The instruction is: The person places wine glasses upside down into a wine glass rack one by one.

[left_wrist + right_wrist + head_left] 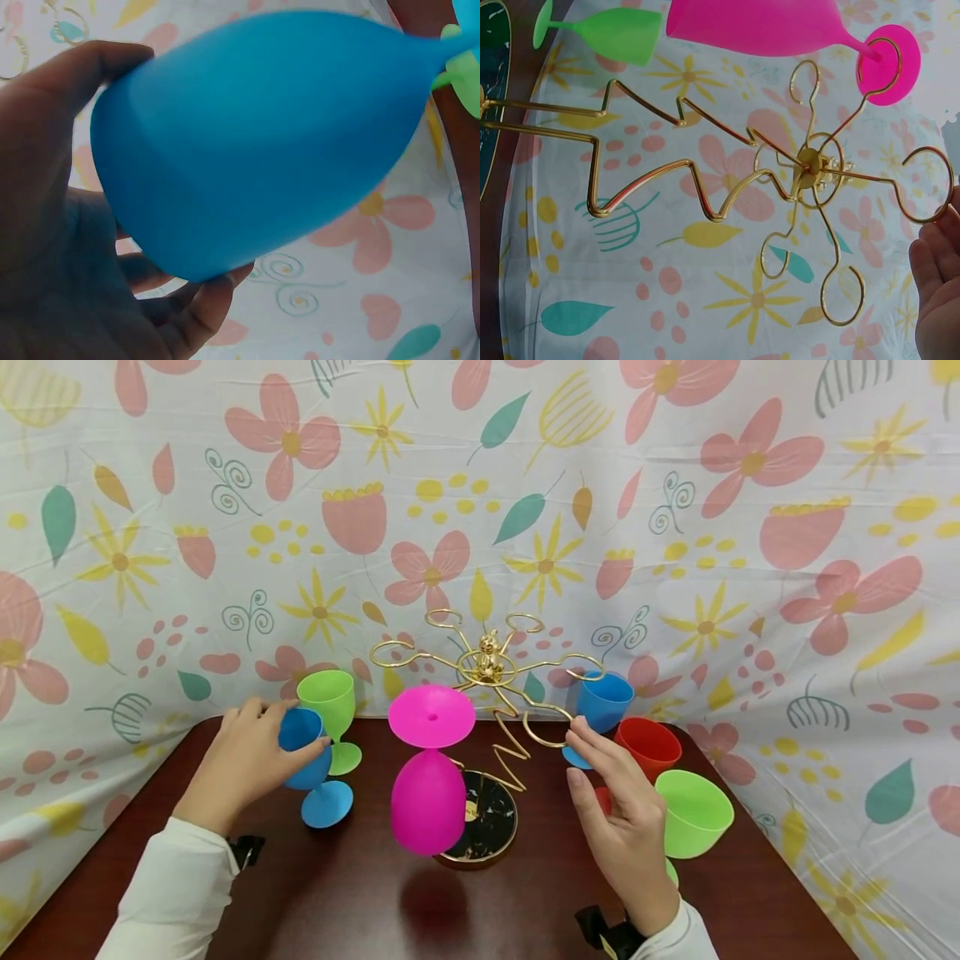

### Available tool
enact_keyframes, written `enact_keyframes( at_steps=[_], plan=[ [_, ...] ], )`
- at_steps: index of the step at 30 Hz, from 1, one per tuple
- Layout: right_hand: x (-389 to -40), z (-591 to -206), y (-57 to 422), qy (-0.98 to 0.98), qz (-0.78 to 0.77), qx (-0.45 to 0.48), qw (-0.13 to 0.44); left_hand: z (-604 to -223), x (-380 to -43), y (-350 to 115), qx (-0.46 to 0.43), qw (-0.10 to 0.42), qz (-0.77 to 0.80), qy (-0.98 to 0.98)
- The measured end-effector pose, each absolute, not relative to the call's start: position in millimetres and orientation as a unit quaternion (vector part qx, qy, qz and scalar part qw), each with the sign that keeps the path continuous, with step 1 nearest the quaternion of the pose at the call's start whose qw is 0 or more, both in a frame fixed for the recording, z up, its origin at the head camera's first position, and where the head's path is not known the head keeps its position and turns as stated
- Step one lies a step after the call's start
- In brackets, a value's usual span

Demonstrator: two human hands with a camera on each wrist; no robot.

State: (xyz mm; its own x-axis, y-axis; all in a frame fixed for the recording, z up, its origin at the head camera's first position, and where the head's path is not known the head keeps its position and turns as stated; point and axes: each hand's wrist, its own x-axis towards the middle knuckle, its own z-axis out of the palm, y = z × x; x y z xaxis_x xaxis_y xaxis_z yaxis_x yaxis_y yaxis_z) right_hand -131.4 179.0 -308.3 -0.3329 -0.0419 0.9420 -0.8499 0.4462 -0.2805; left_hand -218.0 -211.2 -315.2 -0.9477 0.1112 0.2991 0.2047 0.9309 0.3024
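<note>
My left hand holds a blue plastic goblet by its bowl near the rim, thumb on one side and fingers on the other. The left wrist view shows the blue goblet's bowl filling the middle. A gold goblet rack with curled ring arms, a zigzag stem and a round black base stands at centre. Upside down from one ring hangs a pink goblet, its foot uppermost. My right hand has its fingers extended, fingertips right at the rack's right front ring.
A green goblet stands behind the left hand. To the right are a blue goblet, a red goblet and a green goblet, partly hidden by the right hand. A flowered cloth hangs behind the dark table.
</note>
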Motion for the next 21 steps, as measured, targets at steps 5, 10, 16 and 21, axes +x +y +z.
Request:
enact_keyframes(
  at_steps=[5, 10, 16, 21],
  plan=[
    [-131, -307, 177, -0.698, 0.421, 0.324, 0.479, -308, -202, -214, -0.104, 0.133, -0.191, -0.967],
    [-130, -305, 176, -0.698, 0.420, 0.326, 0.480, -303, -187, -213, -0.135, 0.132, -0.198, -0.962],
    [-129, -306, 177, -0.700, 0.419, 0.322, 0.480, -302, -168, -212, -0.152, 0.106, -0.225, -0.957],
    [-136, -315, 183, -0.706, 0.418, 0.316, 0.477, -311, -152, -213, -0.165, 0.087, -0.259, -0.948]
  ],
)
